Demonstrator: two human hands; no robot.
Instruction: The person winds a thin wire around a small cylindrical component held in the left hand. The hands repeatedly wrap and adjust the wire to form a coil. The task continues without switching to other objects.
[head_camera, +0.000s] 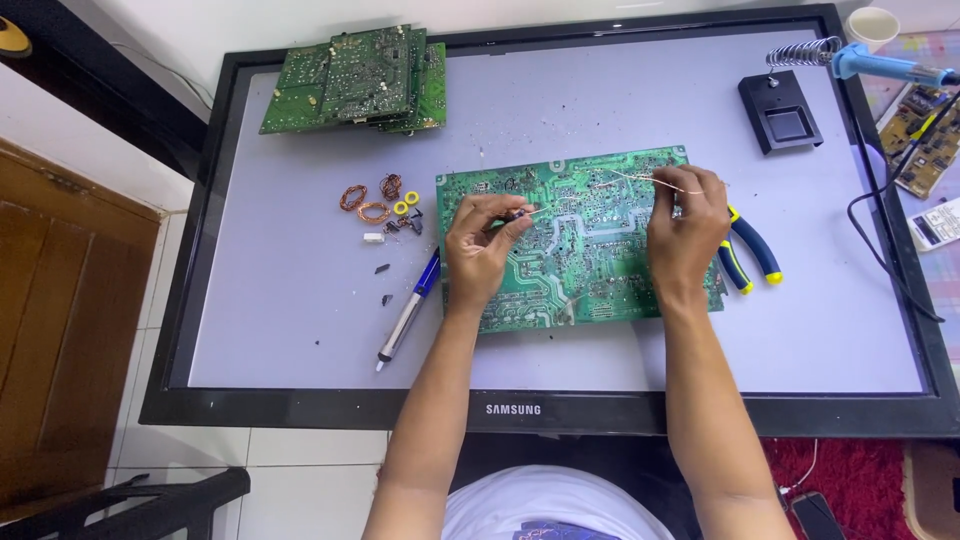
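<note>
A large green circuit board (585, 250) lies solder side up on a flat screen panel (300, 300) used as a work surface. My left hand (485, 245) rests on the board's left part and pinches a thin pointed tool whose tip points right. My right hand (685, 225) sits on the board's right part, fingers closed on a thin strand of solder wire (640, 178) that runs up and left over the board.
A stack of green circuit boards (360, 78) lies at the back left. Copper coils and small parts (380, 205) sit left of the board, a desoldering pump (408, 310) beside it. Blue-yellow pliers (750, 250) lie right. A soldering iron in its stand (800, 90) is at the back right.
</note>
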